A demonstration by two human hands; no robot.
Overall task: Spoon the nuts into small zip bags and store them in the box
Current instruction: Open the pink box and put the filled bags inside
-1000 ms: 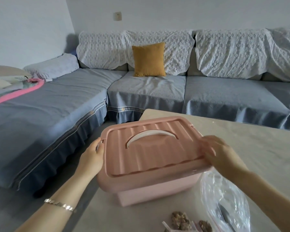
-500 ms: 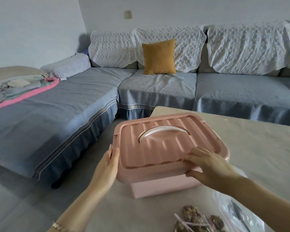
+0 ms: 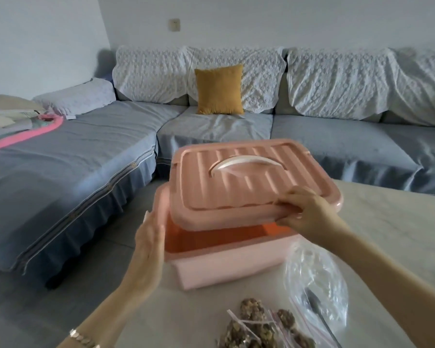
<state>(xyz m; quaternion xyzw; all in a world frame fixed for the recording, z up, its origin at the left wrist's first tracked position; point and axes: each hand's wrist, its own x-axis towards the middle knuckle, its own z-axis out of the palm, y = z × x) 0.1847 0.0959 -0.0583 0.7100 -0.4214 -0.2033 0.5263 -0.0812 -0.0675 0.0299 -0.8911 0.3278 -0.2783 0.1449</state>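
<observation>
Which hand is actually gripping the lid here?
The right hand, pinching the lid at its near edge; the left hand lies flat against the box.

**Gap under the lid**

My right hand (image 3: 309, 212) holds the lid (image 3: 249, 182) tilted over the box (image 3: 226, 270), leaving a gap along the near edge. Nut bags (image 3: 256, 327) and a clear bag (image 3: 317, 280) crowd the tabletop (image 3: 387, 222) just in front.
</observation>
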